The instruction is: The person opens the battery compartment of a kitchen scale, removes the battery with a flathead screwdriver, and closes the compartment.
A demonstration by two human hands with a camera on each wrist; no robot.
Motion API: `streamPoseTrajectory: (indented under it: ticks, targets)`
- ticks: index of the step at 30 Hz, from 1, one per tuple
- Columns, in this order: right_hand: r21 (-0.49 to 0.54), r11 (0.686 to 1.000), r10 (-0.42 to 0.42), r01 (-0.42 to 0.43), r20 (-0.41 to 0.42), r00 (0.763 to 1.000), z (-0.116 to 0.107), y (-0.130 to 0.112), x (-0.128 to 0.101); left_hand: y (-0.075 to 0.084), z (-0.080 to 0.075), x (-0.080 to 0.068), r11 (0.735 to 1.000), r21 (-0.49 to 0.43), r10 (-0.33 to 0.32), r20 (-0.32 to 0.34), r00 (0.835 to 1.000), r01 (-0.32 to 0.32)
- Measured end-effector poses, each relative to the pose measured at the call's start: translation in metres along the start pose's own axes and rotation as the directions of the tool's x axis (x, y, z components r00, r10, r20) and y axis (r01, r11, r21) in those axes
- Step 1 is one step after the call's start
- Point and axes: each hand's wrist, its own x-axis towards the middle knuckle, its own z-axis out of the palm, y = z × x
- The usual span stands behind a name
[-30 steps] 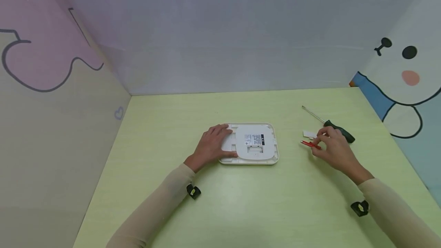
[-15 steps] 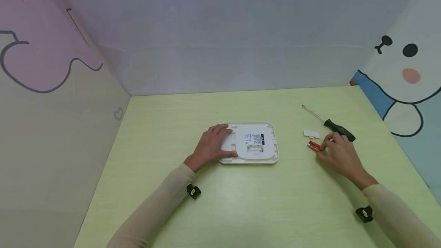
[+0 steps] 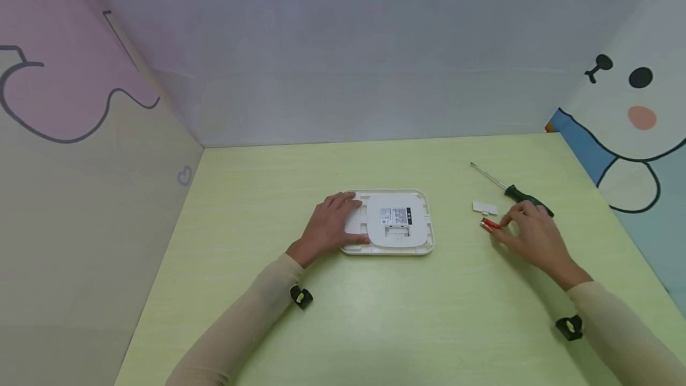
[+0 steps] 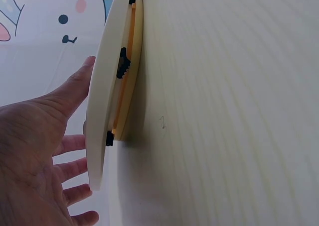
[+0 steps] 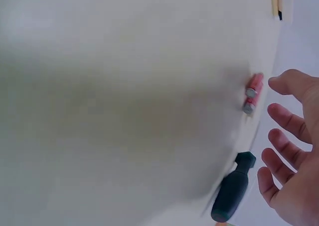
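Note:
A white plastic device (image 3: pixel 420 238), roughly rectangular with rounded corners, lies on the table with its labelled side up and a small rectangular opening in it. My left hand (image 3: pixel 331 224) rests on its left end, thumb and fingers spread. In the left wrist view the device (image 4: pixel 102 101) shows edge-on with black pieces along its side. Two red batteries (image 3: pixel 490 225) lie side by side on the table to the right. My right hand (image 3: pixel 536 240) is close beside them. From the right wrist, its fingers look loosely bent, the thumb just apart from the batteries (image 5: pixel 254 89).
Just beyond the batteries lies a small white cover (image 3: pixel 485 208) with a tab. A screwdriver with a dark green handle (image 3: pixel 527 200) lies behind the right hand, its shaft pointing to the back left. Walls border the table at the back and sides.
My right hand, which pinched a red battery a second ago, has shifted right and released it; both batteries now lie together on the table. My left hand and the device stay put.

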Motion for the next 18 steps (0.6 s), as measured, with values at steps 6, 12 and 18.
streamPoseTrajectory:
  ticks: [6,12,18]
  targets:
    - [0.028,1.0,-0.001,-0.001,0.096,0.995,-0.011,0.009,0.025,-0.001,0.0,0.001,1.0,0.004,-0.004,-0.001,1.0,0.004]
    - [0.067,0.998,-0.006,-0.017,0.326,0.945,-0.012,0.015,0.046,-0.001,0.002,0.001,1.0,-0.003,-0.008,0.004,1.0,0.008]
    - [0.048,0.999,0.0,-0.02,0.396,0.918,-0.011,0.018,0.059,-0.001,0.001,0.001,1.0,0.001,-0.006,0.001,1.0,0.006]
